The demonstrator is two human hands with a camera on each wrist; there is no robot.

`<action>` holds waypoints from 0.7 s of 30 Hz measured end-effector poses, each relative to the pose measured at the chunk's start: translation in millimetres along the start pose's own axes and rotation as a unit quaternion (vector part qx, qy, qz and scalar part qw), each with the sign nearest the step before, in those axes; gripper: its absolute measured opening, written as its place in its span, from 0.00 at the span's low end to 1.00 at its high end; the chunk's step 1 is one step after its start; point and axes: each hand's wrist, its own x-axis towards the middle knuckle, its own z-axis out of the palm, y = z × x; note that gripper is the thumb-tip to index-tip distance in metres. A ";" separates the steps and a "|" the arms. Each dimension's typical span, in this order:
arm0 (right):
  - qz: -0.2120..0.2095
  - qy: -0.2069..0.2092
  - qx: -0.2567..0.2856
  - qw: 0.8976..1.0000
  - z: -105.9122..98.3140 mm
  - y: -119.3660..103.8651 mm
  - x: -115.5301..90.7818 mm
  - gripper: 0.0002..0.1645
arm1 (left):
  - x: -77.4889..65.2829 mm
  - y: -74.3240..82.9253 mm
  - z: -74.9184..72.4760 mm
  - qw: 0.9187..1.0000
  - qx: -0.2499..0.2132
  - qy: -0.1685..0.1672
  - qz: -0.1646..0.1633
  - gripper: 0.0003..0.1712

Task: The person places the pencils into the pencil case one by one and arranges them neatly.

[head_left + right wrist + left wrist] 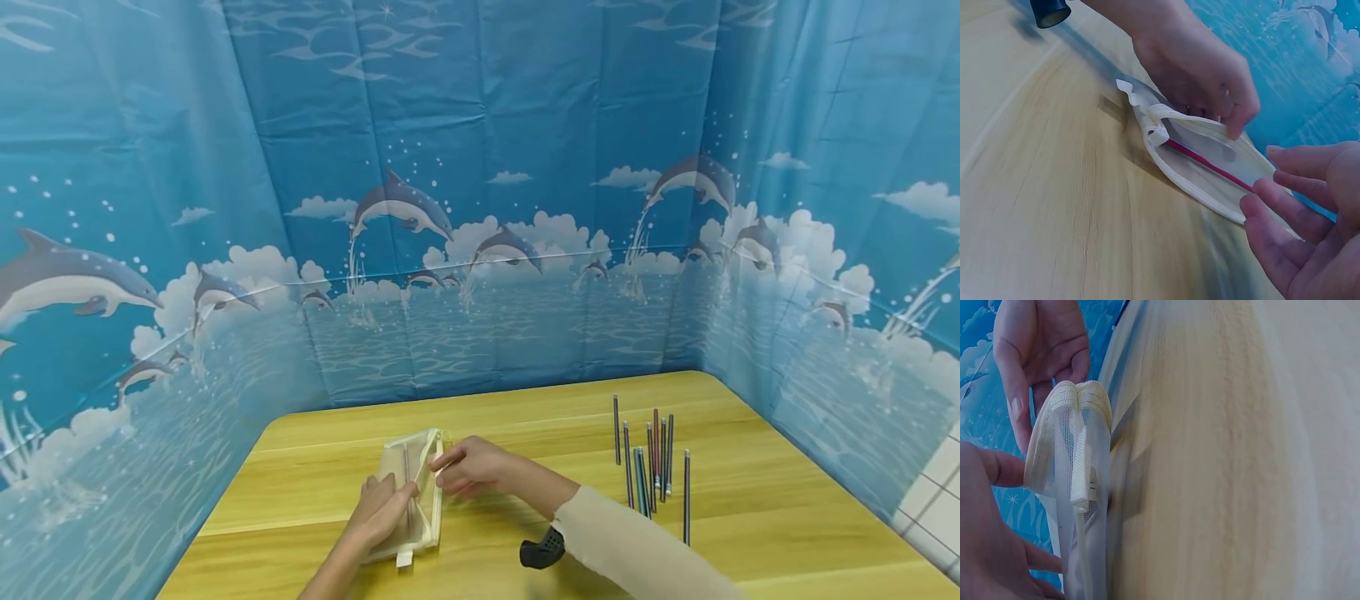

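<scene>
The pale mesh pouch (392,461) lay on the wood-grain worktop (525,408), left of centre and near the person, its zipped mouth gaping towards the right. The left hand (378,512) pinched the rim of the pouch, thumb and fingers on its edge. The right hand (474,467) was at the mouth on the opposite side, gripping nothing, fingers extended and spread; whether the fingertips touched the rim could not be told. The two hands were apart from each other. A slim red pencil (1210,165) was noted inside, lying lengthwise. A small white tag (405,558) projected from the near end. Well apart to the right, a loose group of dark pencils (651,467) lay roughly parallel. A dolphin-print curtain (480,125) hung behind the worktop
</scene>
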 end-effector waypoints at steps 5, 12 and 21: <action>-0.009 -0.014 -0.006 1.000 -17.1 -3.0 -14.4 0.23 | -1.8 0.5 0.3 1.000 -0.006 -0.002 -0.003 0.47; -0.009 -0.007 -0.025 1.000 -43.9 -7.1 -36.0 0.23 | -4.2 2.3 -0.8 1.000 -0.016 -0.008 -0.008 0.48; -0.008 0.017 -0.040 0.999 -80.8 0.2 -70.6 0.24 | -5.7 2.1 -0.2 1.000 -0.020 -0.007 -0.007 0.47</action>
